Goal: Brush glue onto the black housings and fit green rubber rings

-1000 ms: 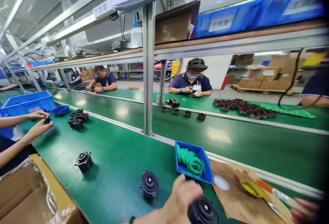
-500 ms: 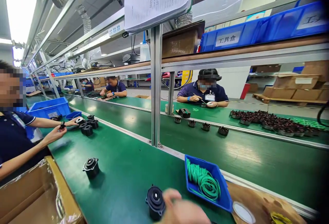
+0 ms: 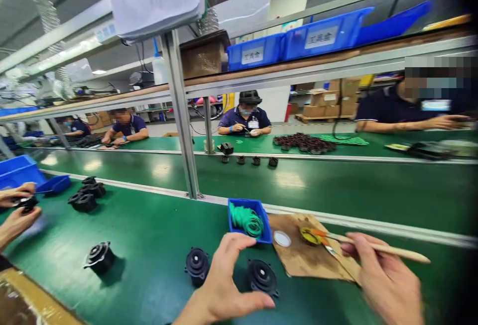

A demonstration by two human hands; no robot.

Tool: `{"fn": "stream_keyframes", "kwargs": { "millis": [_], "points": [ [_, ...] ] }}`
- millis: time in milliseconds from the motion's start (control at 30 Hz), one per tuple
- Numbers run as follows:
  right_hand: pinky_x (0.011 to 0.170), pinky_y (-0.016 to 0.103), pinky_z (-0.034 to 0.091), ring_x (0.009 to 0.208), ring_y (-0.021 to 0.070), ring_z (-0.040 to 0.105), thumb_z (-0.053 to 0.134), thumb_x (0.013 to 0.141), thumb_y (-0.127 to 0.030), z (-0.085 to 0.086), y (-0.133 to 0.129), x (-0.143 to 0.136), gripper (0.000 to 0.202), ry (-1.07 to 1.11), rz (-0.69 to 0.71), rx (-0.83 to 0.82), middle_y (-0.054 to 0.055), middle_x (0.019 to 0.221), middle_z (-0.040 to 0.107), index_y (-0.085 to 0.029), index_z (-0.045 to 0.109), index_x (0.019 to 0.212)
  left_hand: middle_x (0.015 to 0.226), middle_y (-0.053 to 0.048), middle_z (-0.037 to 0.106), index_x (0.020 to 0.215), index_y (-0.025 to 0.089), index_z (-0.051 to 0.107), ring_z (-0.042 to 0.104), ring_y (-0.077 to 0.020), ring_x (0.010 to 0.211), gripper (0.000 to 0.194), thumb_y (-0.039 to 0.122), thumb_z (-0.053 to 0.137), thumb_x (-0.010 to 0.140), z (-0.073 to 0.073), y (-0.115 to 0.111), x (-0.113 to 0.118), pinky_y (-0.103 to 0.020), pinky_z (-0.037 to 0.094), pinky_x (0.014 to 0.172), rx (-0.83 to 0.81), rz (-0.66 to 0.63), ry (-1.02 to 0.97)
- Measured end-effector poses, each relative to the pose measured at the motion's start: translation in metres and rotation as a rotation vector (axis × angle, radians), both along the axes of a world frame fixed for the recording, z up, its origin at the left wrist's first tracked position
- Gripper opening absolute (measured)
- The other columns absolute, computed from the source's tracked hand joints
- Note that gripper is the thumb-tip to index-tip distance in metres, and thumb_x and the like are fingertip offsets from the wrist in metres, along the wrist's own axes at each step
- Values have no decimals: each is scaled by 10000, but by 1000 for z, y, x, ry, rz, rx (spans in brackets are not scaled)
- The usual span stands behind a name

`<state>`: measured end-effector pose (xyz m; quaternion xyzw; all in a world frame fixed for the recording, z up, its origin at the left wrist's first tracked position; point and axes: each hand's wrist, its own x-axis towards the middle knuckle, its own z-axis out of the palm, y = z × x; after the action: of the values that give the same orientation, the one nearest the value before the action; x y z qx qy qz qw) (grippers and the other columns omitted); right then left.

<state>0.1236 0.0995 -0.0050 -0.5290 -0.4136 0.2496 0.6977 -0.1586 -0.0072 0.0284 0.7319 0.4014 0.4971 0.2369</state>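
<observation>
Brush (image 3: 401, 252) at dish (image 3: 308, 238); bin (image 3: 266, 225) holds green loops (image 3: 247, 220).

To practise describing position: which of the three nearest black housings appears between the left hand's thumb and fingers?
The rightmost housing, beside the cardboard; the middle housing stands outside the left hand, the leftmost housing farther off.

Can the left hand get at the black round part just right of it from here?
Probably yes: the left hand is open, its fingers spread toward the black round part, and nothing visible stands between them. Whether they touch it is hard to tell.
</observation>
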Motion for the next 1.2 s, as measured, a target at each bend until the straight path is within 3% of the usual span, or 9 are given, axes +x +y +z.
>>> {"fn": "stream_keyframes", "kwargs": {
  "millis": [67, 167, 367, 600, 767, 867, 1067, 1200],
  "points": [
    [503, 325, 481, 498, 176, 568, 665, 629, -752, 8, 7, 0, 566, 37, 39, -18, 30, 582, 619, -201, 649, 758, 1388, -175, 488, 1397, 214, 460, 473, -372, 1298, 935, 572, 831, 617, -15, -2, 12, -555, 396, 1100, -3, -89, 222],
    [510, 311, 504, 506, 172, 576, 537, 691, -807, 13, 16, 3, 630, -64, 39, -25, 19, 574, 612, -186, 618, 757, 1434, -183, 451, 1437, 259, 405, 426, -392, 1349, 879, 476, 815, 690, -36, -1, 11, -620, 377, 1094, 1, -29, 380],
    [598, 316, 515, 603, 220, 644, 514, 794, -724, -7, 19, 7, 558, -299, 52, -45, 68, 655, 686, -181, 639, 820, 1374, -142, 519, 1406, 276, 407, 557, -308, 1255, 670, 298, 711, 810, -63, 4, 4, -500, 508, 1023, 7, 79, 382],
    [621, 319, 502, 601, 240, 653, 491, 833, -661, -18, 31, 15, 502, -458, 83, -81, 83, 669, 700, -187, 657, 832, 1308, -156, 576, 1345, 213, 445, 596, -290, 1212, 548, 351, 653, 857, -65, 6, 8, -462, 527, 1002, -54, 90, 346],
    [658, 304, 543, 693, 222, 693, 405, 914, -586, -21, 28, -5, 477, -498, 160, -53, 102, 831, 736, -183, 655, 861, 1278, -155, 602, 1304, 202, 493, 612, -297, 1188, 491, 344, 634, 856, -60, 2, 9, -468, 538, 979, -67, 133, 301],
    [697, 297, 547, 751, 218, 700, 465, 895, -569, -19, 22, -16, 432, -553, 222, -37, 88, 905, 741, -206, 664, 773, 1255, -144, 621, 1276, 204, 523, 627, -290, 1166, 449, 334, 625, 859, -58, 1, 11, -458, 541, 973, -88, 139, 290],
    [663, 320, 498, 666, 244, 669, 403, 907, -603, -17, 27, 6, 501, -604, 46, -108, 125, 784, 727, -174, 661, 876, 1256, -141, 619, 1286, 208, 511, 630, -279, 1163, 449, 328, 625, 868, -60, 1, 11, -448, 543, 972, -73, 138, 300],
    [625, 302, 493, 618, 236, 672, 377, 888, -670, -23, 33, 17, 563, -612, 55, -150, 105, 705, 723, -182, 653, 845, 1250, -137, 623, 1285, 209, 508, 632, -272, 1160, 444, 319, 623, 871, -61, 1, 11, -442, 544, 971, -65, 143, 303]
  ]
}}
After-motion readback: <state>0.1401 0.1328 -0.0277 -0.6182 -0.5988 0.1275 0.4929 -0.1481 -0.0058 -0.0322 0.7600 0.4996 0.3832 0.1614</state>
